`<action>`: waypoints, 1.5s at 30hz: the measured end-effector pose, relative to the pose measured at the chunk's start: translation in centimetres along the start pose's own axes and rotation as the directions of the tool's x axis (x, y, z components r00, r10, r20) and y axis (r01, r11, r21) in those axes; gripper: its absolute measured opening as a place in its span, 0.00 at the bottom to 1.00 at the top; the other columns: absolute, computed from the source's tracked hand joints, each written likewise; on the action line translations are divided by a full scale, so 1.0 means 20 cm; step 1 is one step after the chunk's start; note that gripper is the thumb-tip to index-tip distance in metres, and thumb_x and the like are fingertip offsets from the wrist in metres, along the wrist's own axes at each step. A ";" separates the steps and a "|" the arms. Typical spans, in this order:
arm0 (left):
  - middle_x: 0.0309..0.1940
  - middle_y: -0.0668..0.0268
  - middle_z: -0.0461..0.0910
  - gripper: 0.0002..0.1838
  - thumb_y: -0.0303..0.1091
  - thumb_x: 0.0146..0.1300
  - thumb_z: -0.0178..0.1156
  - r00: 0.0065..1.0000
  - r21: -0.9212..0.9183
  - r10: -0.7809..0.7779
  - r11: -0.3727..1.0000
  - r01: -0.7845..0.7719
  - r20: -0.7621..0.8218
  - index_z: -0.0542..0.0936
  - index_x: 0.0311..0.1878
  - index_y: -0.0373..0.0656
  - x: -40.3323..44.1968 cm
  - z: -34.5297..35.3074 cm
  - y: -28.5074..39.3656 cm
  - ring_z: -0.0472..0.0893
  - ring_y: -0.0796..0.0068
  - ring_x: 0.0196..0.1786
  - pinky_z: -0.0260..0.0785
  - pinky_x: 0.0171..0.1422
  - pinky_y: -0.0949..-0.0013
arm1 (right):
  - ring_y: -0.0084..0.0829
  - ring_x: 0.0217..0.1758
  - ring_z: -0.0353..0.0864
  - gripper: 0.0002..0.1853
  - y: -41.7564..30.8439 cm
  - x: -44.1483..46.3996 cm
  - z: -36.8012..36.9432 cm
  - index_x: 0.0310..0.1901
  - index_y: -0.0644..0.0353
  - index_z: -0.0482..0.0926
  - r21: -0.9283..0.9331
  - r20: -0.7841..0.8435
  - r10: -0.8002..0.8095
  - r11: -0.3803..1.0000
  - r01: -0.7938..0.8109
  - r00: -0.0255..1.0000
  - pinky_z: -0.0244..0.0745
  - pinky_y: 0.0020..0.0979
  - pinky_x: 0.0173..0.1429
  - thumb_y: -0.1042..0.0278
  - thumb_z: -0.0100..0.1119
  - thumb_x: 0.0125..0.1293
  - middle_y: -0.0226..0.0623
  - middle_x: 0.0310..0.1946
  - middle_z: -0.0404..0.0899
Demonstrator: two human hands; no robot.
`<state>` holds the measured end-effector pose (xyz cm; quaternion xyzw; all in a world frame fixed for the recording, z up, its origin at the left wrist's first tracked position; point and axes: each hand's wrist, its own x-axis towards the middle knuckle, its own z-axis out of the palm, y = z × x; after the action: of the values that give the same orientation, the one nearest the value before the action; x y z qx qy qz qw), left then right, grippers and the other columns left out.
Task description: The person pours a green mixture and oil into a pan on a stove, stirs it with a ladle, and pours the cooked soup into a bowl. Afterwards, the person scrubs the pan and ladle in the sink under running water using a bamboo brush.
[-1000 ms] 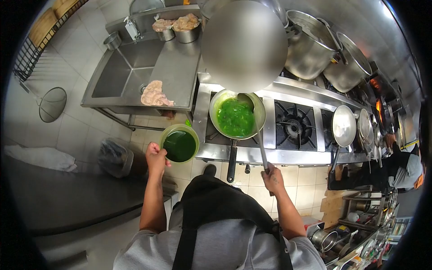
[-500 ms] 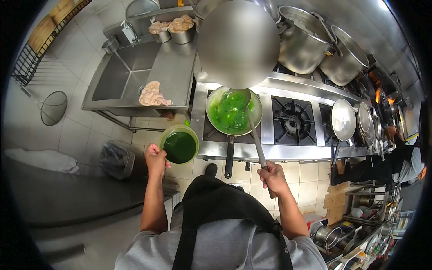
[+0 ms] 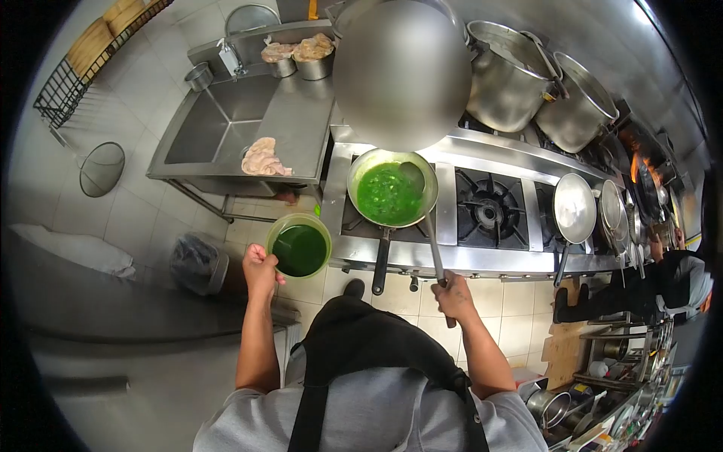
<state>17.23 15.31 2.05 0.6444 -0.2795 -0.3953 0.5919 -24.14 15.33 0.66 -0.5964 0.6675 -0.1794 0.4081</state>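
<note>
My left hand [image 3: 260, 271] is closed on the edge of a pale green plastic container [image 3: 327, 261]. Dark green liquid [image 3: 301, 250] fills part of it, left of the stove. The fingers of my right hand [image 3: 455, 296] wrap round the grey handle of a long ladle [image 3: 434, 252]. Its bowl rests at the right side of a frying pan [image 3: 431, 197], in the bright green sauce [image 3: 382, 197]. The pan sits on a burner, its black handle [image 3: 381, 264] pointing toward me, held by neither hand.
A bare burner [image 3: 489, 214] and a skillet [image 3: 574, 209] are right of the pan. Large stockpots [image 3: 508, 90] stand behind. Raw meat [image 3: 263, 157] lies beside the sink [image 3: 199, 132]. At far right a person [image 3: 681, 279] works near flames [image 3: 639, 169].
The ladle has shifted right, its bowl moving from the pan's far side to its right side. The sauce looks more evenly spread. My left hand keeps the container nearly still.
</note>
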 end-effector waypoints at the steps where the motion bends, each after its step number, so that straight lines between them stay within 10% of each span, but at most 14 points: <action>1: 0.21 0.65 0.67 0.11 0.17 0.53 0.50 1.000 0.010 -0.004 1.000 0.004 0.000 0.62 0.32 0.45 -0.01 -0.01 -0.01 0.65 0.75 0.08 0.63 0.07 0.70 | 0.36 0.17 0.76 0.11 -0.01 0.00 0.00 0.42 0.68 0.76 0.241 0.112 0.097 0.963 -0.122 0.989 0.70 0.35 0.23 0.72 0.56 0.60 0.41 0.20 0.77; 3: 0.21 0.65 0.67 0.11 0.17 0.53 0.50 1.000 0.004 -0.002 1.000 0.002 -0.005 0.62 0.32 0.45 -0.03 -0.01 -0.01 0.65 0.75 0.08 0.63 0.07 0.70 | 0.17 0.12 0.64 0.07 -0.08 -0.03 -0.05 0.40 0.66 0.77 0.698 0.301 0.150 0.638 -0.325 0.942 0.58 0.21 0.15 0.74 0.57 0.61 0.27 0.18 0.71; 6: 0.21 0.65 0.67 0.11 0.17 0.53 0.50 1.000 -0.011 -0.001 1.000 0.001 0.001 0.62 0.32 0.45 -0.06 -0.01 -0.02 0.65 0.75 0.07 0.63 0.07 0.69 | 0.18 0.11 0.64 0.06 -0.10 -0.04 -0.14 0.39 0.66 0.77 0.831 0.450 0.083 0.326 -0.451 0.889 0.57 0.20 0.15 0.74 0.58 0.61 0.28 0.18 0.72; 15: 0.20 0.64 0.68 0.10 0.17 0.52 0.49 0.998 -0.053 -0.053 0.997 0.055 0.038 0.63 0.32 0.44 -0.20 0.04 0.14 0.65 0.75 0.07 0.64 0.07 0.69 | 0.22 0.11 0.68 0.07 -0.13 -0.10 -0.15 0.31 0.66 0.73 0.449 0.132 0.052 0.887 -0.106 0.990 0.65 0.27 0.18 0.71 0.57 0.60 0.33 0.17 0.72; 22: 0.19 0.62 0.71 0.06 0.19 0.53 0.47 0.978 -0.077 -0.024 0.996 0.041 0.205 0.65 0.33 0.41 -0.14 0.12 0.30 0.65 0.76 0.07 0.66 0.08 0.70 | 0.55 0.37 0.79 0.11 -0.09 -0.08 -0.04 0.34 0.69 0.73 -0.049 -0.157 -0.046 0.998 0.039 0.987 0.74 0.45 0.44 0.68 0.56 0.58 0.55 0.28 0.79; 26: 0.19 0.63 0.71 0.06 0.20 0.52 0.48 0.953 -0.075 0.004 0.997 0.019 0.302 0.64 0.33 0.41 -0.03 0.18 0.39 0.65 0.76 0.07 0.65 0.08 0.70 | 0.56 0.35 0.80 0.12 -0.07 -0.01 0.09 0.35 0.70 0.75 0.072 -0.096 0.009 0.997 -0.002 0.995 0.75 0.46 0.44 0.67 0.56 0.58 0.58 0.29 0.79; 31: 0.21 0.62 0.72 0.07 0.19 0.51 0.48 0.931 -0.106 0.036 0.994 0.002 0.363 0.65 0.32 0.41 0.08 0.28 0.49 0.65 0.77 0.08 0.64 0.09 0.71 | 0.21 0.18 0.71 0.08 -0.08 0.08 0.15 0.36 0.61 0.76 0.654 0.305 0.129 0.692 -0.306 0.944 0.67 0.24 0.24 0.66 0.61 0.61 0.31 0.21 0.75; 39: 0.19 0.64 0.70 0.07 0.19 0.52 0.49 0.842 -0.068 0.050 0.998 -0.016 0.537 0.65 0.33 0.42 0.14 0.42 0.65 0.65 0.77 0.08 0.64 0.08 0.71 | 0.27 0.34 0.80 0.34 0.01 0.10 0.21 0.48 0.59 0.72 0.836 0.390 -0.098 0.454 -0.308 0.915 0.74 0.28 0.31 0.30 0.40 0.67 0.39 0.41 0.82; 45: 0.27 0.66 0.73 0.16 0.23 0.51 0.50 0.729 0.045 0.001 0.998 -0.043 0.685 0.69 0.45 0.44 0.07 0.56 0.73 0.69 0.76 0.12 0.65 0.08 0.74 | 0.36 0.42 0.81 0.42 0.20 -0.13 0.29 0.68 0.58 0.58 0.959 0.221 0.050 0.174 -0.226 0.974 0.77 0.38 0.42 0.29 0.41 0.66 0.46 0.51 0.78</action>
<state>10.07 6.02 16.36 0.4670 -0.4967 -0.5894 0.4333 -22.45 20.11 -4.94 -0.1472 0.4208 -0.4835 0.7533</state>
